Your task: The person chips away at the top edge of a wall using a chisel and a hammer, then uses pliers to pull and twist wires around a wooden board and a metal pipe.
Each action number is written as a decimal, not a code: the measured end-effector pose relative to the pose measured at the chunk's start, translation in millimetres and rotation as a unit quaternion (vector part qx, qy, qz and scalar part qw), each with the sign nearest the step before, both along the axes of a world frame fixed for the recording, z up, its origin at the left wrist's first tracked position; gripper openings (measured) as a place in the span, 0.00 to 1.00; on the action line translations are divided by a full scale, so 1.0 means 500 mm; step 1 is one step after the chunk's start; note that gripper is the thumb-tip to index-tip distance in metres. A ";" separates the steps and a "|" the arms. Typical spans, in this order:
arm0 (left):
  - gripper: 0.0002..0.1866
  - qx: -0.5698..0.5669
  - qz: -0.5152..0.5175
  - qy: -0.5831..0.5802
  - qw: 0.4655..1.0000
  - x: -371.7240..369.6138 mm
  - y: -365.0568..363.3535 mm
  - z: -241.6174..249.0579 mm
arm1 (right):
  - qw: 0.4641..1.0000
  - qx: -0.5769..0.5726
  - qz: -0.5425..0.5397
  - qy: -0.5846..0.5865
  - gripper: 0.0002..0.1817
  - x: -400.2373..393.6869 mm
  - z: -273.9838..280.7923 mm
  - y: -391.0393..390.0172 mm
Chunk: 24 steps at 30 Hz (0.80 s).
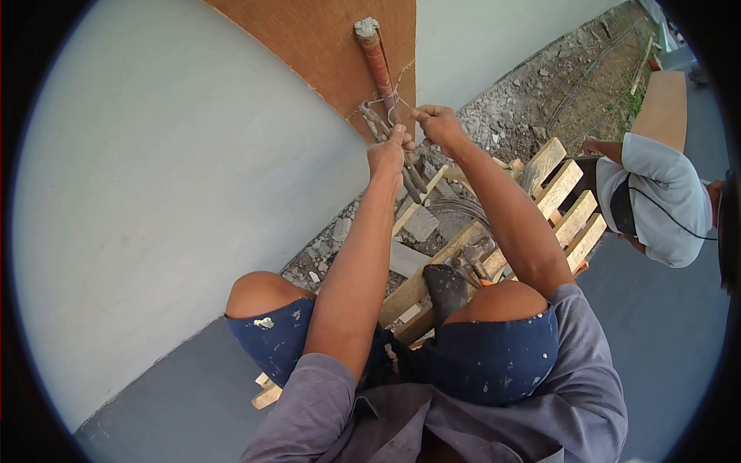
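My left hand [388,157] is closed around the lower end of a red pipe [377,68], whose far end is capped with grey, rough material. Pliers [373,122] with long dark handles lie along the pipe at that hand, partly hidden by its fingers. To the right, my right hand [438,127] pinches the end of a thin wire or string [397,94] that loops around the pipe. Behind the pipe is a brown wooden board [309,46] against the pale wall.
A wooden pallet [557,189] stands below my hands, with a hammer [476,262] and coiled wire [461,208] on it. Rubble [509,116] lines the wall [193,154]. At the right, another person [656,185] in a light shirt bends near a brown board [662,108].
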<state>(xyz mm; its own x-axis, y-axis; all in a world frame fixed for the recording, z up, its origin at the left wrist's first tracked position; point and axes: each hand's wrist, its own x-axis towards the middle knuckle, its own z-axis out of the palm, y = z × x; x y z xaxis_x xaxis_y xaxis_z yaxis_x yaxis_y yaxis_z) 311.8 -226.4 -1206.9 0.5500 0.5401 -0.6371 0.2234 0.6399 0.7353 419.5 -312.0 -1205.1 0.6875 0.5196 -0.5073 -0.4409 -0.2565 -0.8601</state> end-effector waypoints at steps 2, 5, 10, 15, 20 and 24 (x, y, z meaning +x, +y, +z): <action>0.15 -0.064 0.053 -0.038 0.996 -0.001 0.004 -0.001 | 0.997 -0.027 0.001 -0.065 0.10 0.033 -0.010 -0.003; 0.14 -0.127 0.063 -0.042 0.989 -0.016 0.015 -0.028 | 0.988 -0.059 -0.037 -0.136 0.09 0.085 0.025 0.021; 0.14 -0.200 0.004 -0.063 0.978 0.004 -0.034 -0.078 | 0.896 -0.166 0.074 -0.405 0.11 0.010 0.093 0.072; 0.22 -0.382 -0.094 -0.466 0.792 0.054 -0.068 -0.266 | 0.793 -0.242 0.227 -0.510 0.14 -0.076 0.064 0.064; 0.19 -0.263 0.123 -0.058 0.955 -0.014 -0.074 -0.097 | 0.879 -0.127 -0.011 -0.459 0.21 -0.021 0.059 0.030; 0.25 -0.092 0.124 0.048 0.987 -0.051 -0.047 -0.088 | 0.995 -0.041 0.029 -0.088 0.16 0.002 -0.068 -0.008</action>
<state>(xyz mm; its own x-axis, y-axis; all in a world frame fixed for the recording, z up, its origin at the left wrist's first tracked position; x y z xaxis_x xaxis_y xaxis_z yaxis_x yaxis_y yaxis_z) 286.1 -249.8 -1250.8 0.3471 0.5205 -0.7801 0.1055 0.8049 0.5840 420.3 -316.1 -1239.0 0.7391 0.5231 -0.4245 -0.2673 -0.3507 -0.8975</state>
